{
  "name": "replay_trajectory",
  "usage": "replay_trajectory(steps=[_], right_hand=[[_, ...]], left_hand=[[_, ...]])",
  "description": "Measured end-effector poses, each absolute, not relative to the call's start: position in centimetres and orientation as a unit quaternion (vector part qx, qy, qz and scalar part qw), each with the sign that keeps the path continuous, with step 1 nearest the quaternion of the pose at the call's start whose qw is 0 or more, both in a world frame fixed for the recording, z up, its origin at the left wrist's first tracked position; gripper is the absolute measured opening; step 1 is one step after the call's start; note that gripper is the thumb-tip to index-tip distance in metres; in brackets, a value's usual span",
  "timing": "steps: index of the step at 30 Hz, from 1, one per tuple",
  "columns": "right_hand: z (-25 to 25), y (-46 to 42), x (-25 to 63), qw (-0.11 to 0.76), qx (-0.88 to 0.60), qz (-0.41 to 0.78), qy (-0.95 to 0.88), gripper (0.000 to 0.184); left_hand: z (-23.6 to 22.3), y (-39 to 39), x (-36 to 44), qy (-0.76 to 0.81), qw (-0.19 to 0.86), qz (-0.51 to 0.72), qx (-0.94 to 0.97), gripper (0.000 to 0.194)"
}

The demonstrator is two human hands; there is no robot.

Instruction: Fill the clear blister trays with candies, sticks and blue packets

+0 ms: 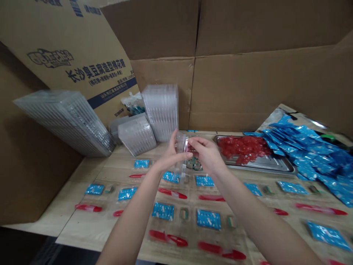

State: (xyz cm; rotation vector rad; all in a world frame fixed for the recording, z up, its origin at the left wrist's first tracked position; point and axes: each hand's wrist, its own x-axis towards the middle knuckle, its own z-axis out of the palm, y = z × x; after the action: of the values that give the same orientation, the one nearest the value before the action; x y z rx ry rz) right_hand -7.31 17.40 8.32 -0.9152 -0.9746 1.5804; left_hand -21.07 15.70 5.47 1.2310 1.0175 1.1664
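Clear plastic tray [180,143] stands upright at 12 o'clock, held between left hand [172,156] and right hand [206,152], together, with fingers pinching its edges. Hold by the rims to avoid flexing. Steel tray [275,166] of red gummies [242,149] lies at 1 o'clock; stacked trays [160,112] stand at 11 o'clock.

Both the left forearm [132,224] and the right forearm [264,224] are bare up to the wrists, narrowing into a bare left hand [172,156] and right hand [206,154] with slim, tapering fingers.
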Motion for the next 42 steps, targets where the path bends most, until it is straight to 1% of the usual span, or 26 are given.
replay_trajectory(steps=[4, 7, 15, 21, 24, 26, 29, 32, 35, 37, 39, 42], right_hand=[[8.9, 16.5, -7.8, 0.489, -0.375, 0.666, -0.419, 0.026], [8.9, 16.6, -7.7, 0.474, -0.365, 0.68, -0.424, 0.025], [8.5, 17.2, -7.4, 0.442, -0.379, 0.711, -0.393, 0.024], [8.6, 17.2, -7.7, 0.445, -0.385, 0.707, -0.392, 0.015], [8.2, 18.8, -6.7, 0.466, -0.392, 0.694, -0.385, 0.01], [7.5, 20.9, -5.3, 0.495, -0.407, 0.674, -0.368, 0.008], [5.7, 24.2, -2.6, 0.538, -0.48, 0.602, -0.343, 0.007], [3.6, 25.9, -0.3, 0.568, -0.547, 0.515, -0.336, 0.009], [1.8, 25.8, 0.8, 0.591, -0.563, 0.464, -0.344, 0.017], [0.9, 25.3, 0.9, 0.604, -0.567, 0.417, -0.373, 0.023], [0.2, 24.9, 0.6, 0.606, -0.569, 0.374, -0.412, 0.026], [0.0, 24.2, 0.0, 0.585, -0.565, 0.354, -0.462, 0.03]], left_hand=[[5.0, 15.3, -20.3, 0.37, 0.609, 0.519, 0.472, 0.099], [4.9, 14.7, -20.5, 0.36, 0.627, 0.521, 0.454, 0.095], [5.5, 14.5, -21.6, 0.425, 0.571, 0.516, 0.477, 0.103], [5.6, 14.5, -22.0, 0.442, 0.553, 0.518, 0.48, 0.098], [5.4, 15.1, -23.5, 0.485, 0.494, 0.548, 0.469, 0.098], [5.0, 15.8, -24.7, 0.542, 0.404, 0.545, 0.496, 0.101], [4.4, 16.9, -25.8, 0.647, 0.247, 0.439, 0.573, 0.111], [4.1, 17.8, -26.0, 0.721, 0.139, 0.32, 0.599, 0.113], [4.4, 18.3, -25.6, 0.754, 0.057, 0.29, 0.587, 0.11], [4.5, 18.6, -24.6, 0.738, 0.045, 0.294, 0.606, 0.108], [4.5, 19.1, -22.7, 0.7, 0.068, 0.296, 0.647, 0.108], [4.3, 19.5, -19.7, 0.637, 0.095, 0.314, 0.698, 0.106]])
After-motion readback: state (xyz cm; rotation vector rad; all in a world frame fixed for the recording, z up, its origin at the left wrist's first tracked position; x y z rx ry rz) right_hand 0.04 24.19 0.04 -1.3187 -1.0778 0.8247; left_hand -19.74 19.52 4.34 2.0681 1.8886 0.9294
